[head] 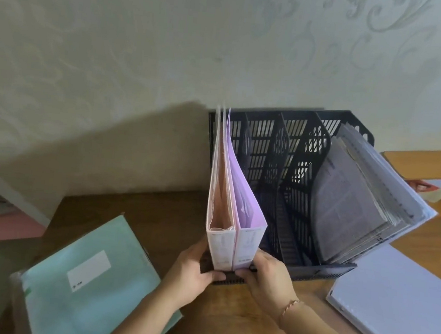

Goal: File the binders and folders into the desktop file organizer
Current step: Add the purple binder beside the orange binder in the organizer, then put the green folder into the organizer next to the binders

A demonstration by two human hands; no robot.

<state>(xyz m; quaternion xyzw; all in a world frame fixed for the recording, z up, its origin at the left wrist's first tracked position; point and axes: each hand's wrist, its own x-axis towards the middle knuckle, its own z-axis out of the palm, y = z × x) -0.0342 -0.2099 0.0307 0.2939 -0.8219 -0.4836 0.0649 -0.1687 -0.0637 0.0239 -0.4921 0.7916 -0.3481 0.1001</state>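
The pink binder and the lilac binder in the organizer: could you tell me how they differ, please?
The pink binder stands leftmost; the lilac binder stands to its right. The pink one gapes open at the top; the lilac one leans right. Both stand spine-forward at the left end of the black organizer, gripped by the left hand and right hand.

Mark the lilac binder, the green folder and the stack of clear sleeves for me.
lilac binder (247, 246): head view, on its spine.
green folder (100, 284): head view, on its front cover below the white label.
stack of clear sleeves (350, 206): head view, on the front sheet.
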